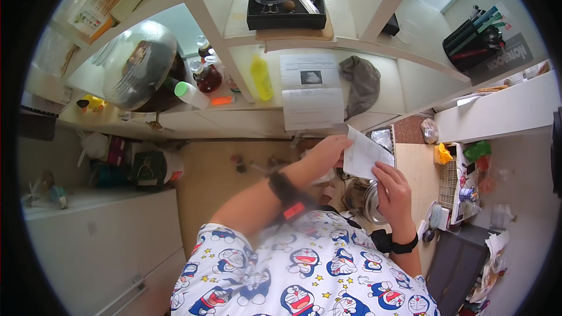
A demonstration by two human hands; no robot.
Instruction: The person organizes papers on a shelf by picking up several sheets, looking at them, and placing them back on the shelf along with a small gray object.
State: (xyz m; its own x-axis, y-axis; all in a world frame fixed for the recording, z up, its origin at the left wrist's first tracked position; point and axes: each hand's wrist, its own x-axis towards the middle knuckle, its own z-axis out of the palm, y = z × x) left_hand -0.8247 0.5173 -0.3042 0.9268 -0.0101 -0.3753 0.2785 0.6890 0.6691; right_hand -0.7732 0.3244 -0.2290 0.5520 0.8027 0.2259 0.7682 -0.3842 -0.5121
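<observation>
My left hand point(340, 145) grips the left edge of a folded white paper booklet point(365, 154), its thumb on the upper face. The fingers of my right hand point(392, 184) rest on the booklet's lower right edge; whether they pinch it cannot be seen. Beyond my hands, a printed sheet with a small dark picture point(307, 70) lies on the shelf, and another printed sheet point(312, 109) overlaps its lower part and reaches over the shelf edge. A grey-brown cloth point(362, 84) lies to their right. To their left is a yellow bottle point(262, 77).
Above the sheets, a black tray point(286, 21) holds small items. A large clear jar point(142, 66), dark bottles point(206, 77) and a white bottle with a green cap point(191, 95) stand at left. A mesh pen holder point(461, 46) is at upper right, a glass jar point(371, 202) below my hands.
</observation>
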